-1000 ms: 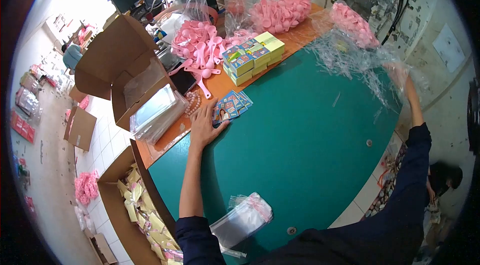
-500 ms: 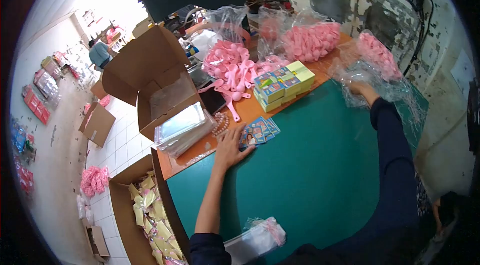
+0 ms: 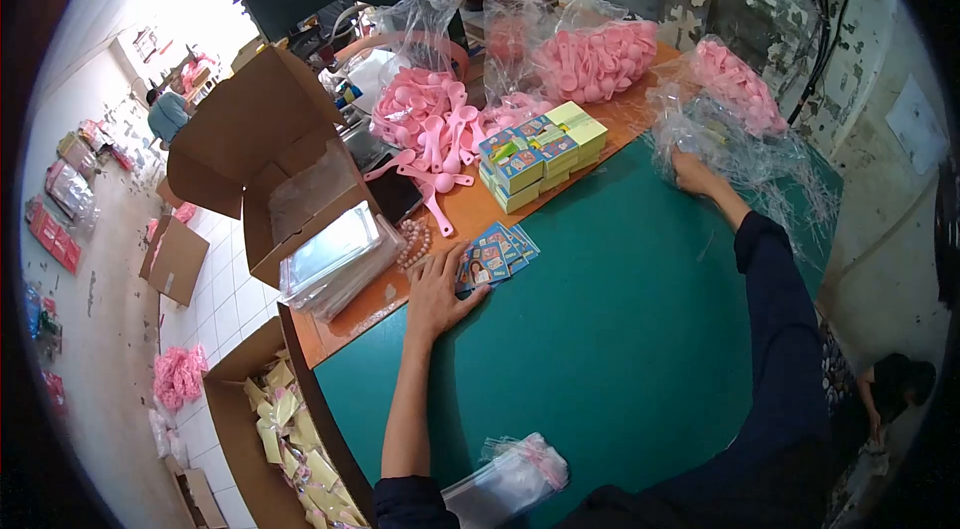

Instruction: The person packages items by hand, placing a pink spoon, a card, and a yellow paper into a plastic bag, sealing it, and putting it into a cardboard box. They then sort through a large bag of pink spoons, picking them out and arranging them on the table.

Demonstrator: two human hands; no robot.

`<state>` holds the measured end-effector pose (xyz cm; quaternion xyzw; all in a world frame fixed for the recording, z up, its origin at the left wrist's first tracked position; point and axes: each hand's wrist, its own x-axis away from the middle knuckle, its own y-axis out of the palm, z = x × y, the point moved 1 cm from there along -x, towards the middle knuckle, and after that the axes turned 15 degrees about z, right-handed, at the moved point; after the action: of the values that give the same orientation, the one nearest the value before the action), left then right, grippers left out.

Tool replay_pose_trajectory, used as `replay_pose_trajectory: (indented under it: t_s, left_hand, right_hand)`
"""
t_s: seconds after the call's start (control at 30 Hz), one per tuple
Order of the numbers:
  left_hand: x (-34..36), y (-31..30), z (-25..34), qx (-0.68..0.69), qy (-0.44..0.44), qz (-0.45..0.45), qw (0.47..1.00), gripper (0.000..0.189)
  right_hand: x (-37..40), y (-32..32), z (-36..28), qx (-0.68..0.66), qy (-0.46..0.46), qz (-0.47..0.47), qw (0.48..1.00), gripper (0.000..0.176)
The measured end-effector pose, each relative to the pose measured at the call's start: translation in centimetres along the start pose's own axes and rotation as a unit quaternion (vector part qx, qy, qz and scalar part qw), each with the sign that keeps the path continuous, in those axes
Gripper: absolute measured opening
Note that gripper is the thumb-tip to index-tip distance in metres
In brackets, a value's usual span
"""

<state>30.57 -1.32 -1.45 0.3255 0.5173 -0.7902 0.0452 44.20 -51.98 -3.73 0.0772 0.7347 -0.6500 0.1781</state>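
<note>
Since a second ago my right hand (image 3: 692, 172) has swung in from the frame's right side to the upper right, among the plastic scraps (image 3: 785, 191); its fingers are partly hidden, so I cannot tell whether they are closed on any. My left hand (image 3: 436, 295) has stayed by the cards (image 3: 495, 257), palm down, thumb apart from fingers, touching their left edge. The cards lie fanned mid-frame on the green table (image 3: 610, 339), below the card stacks (image 3: 517, 169) and pink scoops (image 3: 418, 109).
</note>
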Motion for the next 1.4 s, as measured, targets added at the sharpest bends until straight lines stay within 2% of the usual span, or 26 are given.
replay_pose_trajectory:
  t_s: [0.03, 0.07, 0.13, 0.23, 0.3, 0.33, 0.43, 0.53, 0.6, 0.63, 0.67, 0.7, 0.73, 0.83, 0.93, 0.97, 1.0, 1.03, 1.1, 1.17, 1.27, 1.3, 1.33, 1.37, 1.4]
  left_hand:
    - [0.1, 0.2, 0.0, -0.001, 0.007, 0.011, 1.0, 0.069]
    - [0.1, 0.3, 0.1, 0.003, 0.006, 0.013, 1.0, 0.068]
    - [0.1, 0.2, 0.0, 0.005, 0.006, 0.013, 1.0, 0.066]
    - [0.2, 0.3, -0.2, 0.002, 0.02, 0.019, 1.0, 0.065]
    - [0.1, 0.0, -0.1, 0.012, 0.013, 0.009, 1.0, 0.064]
    - [0.1, -0.1, 0.1, 0.019, 0.008, 0.002, 1.0, 0.064]
    - [0.2, 0.3, -0.2, 0.014, 0.014, 0.017, 1.0, 0.062]
    - [0.2, 0.1, -0.1, 0.011, 0.018, 0.018, 1.0, 0.061]
    - [0.2, 0.1, 0.0, 0.013, 0.018, 0.018, 1.0, 0.06]
    - [0.1, 0.1, 0.0, 0.013, 0.017, 0.02, 1.0, 0.06]
    - [0.1, 0.0, 0.0, 0.013, 0.012, 0.017, 1.0, 0.06]
    - [0.1, -0.1, 0.1, 0.013, 0.008, 0.012, 1.0, 0.06]
    - [0.1, -0.1, 0.2, 0.013, 0.004, 0.009, 1.0, 0.06]
    - [0.2, 0.2, -0.1, 0.006, 0.018, 0.02, 1.0, 0.06]
    - [0.3, 0.2, -0.1, 0.03, -0.002, 0.007, 1.0, 0.06]
    - [0.1, 0.2, 0.0, 0.032, -0.001, 0.008, 0.999, 0.059]
    - [0.1, 0.1, 0.0, 0.032, -0.001, 0.006, 0.999, 0.059]
    - [0.1, 0.0, -0.1, 0.033, 0.0, 0.005, 0.999, 0.059]
    - [0.1, -0.1, -0.1, 0.027, 0.002, 0.003, 1.0, 0.06]
    - [0.3, 0.1, 0.2, 0.023, -0.002, -0.01, 1.0, 0.063]
    - [-0.1, 0.2, -0.2, 0.03, -0.019, -0.021, 0.999, 0.072]
    - [0.1, 0.4, -0.4, 0.047, -0.031, -0.015, 0.998, 0.076]
    - [0.4, 0.5, -0.7, 0.062, -0.043, -0.009, 0.997, 0.081]
    - [0.3, 0.5, -0.7, 0.099, -0.061, -0.008, 0.993, 0.088]
    - [0.1, 0.6, -0.8, 0.093, -0.049, 0.003, 0.994, 0.088]
  right_hand:
    - [0.7, -0.6, -0.6, -0.011, 0.074, -0.059, 0.995, 0.039]
    - [1.0, -0.8, -0.2, -0.015, -0.002, 0.016, 1.0, 0.037]
    - [2.0, -1.2, -0.3, -0.029, -0.151, 0.165, 0.974, 0.033]
    - [2.7, -4.9, -3.2, -0.091, 0.082, 0.15, 0.981, 0.041]
    - [1.8, -4.3, 0.0, 0.0, -0.004, -0.027, 1.0, 0.041]
    - [1.3, -4.5, 1.1, 0.047, -0.047, -0.117, 0.991, 0.041]
    - [1.4, -8.0, 2.7, -0.102, -0.02, -0.143, 0.984, 0.043]
    - [0.6, -12.4, 2.6, -0.279, 0.1, -0.159, 0.942, 0.05]
    - [-1.7, -12.6, 5.4, -0.014, -0.001, -0.196, 0.98, 0.052]
    - [-2.3, -13.3, 5.2, 0.121, -0.053, -0.209, 0.969, 0.052]
    - [-2.1, -14.0, 5.0, -0.056, 0.035, -0.177, 0.982, 0.049]
    - [-1.4, -17.0, 2.2, -0.231, 0.124, -0.139, 0.955, 0.045]
    - [-0.8, -19.6, 0.5, -0.396, 0.207, -0.094, 0.89, 0.042]
    - [-1.0, -23.5, 0.5, -0.27, 0.247, -0.097, 0.926, 0.035]
    - [-0.8, -24.7, 4.2, -0.472, 0.271, 0.043, 0.838, 0.035]
    - [-1.4, -25.2, 5.0, -0.247, 0.303, 0.052, 0.919, 0.035]
    - [-1.9, -25.7, 5.2, -0.009, 0.316, 0.056, 0.947, 0.035]
    - [-2.6, -26.2, 5.4, 0.23, 0.31, 0.06, 0.92, 0.035]
    - [-6.7, -25.7, 8.6, 0.181, 0.144, 0.157, 0.96, 0.032]
    - [-10.0, -23.7, 6.9, 0.159, 0.103, 0.273, 0.943, 0.027]
    - [-11.3, -19.3, -4.5, 0.161, 0.071, 0.304, 0.936, 0.026]
    - [-18.3, -12.4, 1.9, -0.051, 0.012, 0.189, 0.981, 0.027]
    - [-17.6, -11.9, -4.1, 0.071, 0.056, 0.065, 0.994, 0.026]
    - [-17.8, -9.6, -7.0, 0.036, 0.015, 0.086, 0.996, 0.031]
    - [-19.9, -6.0, -7.1, 0.068, -0.024, 0.074, 0.995, 0.038]
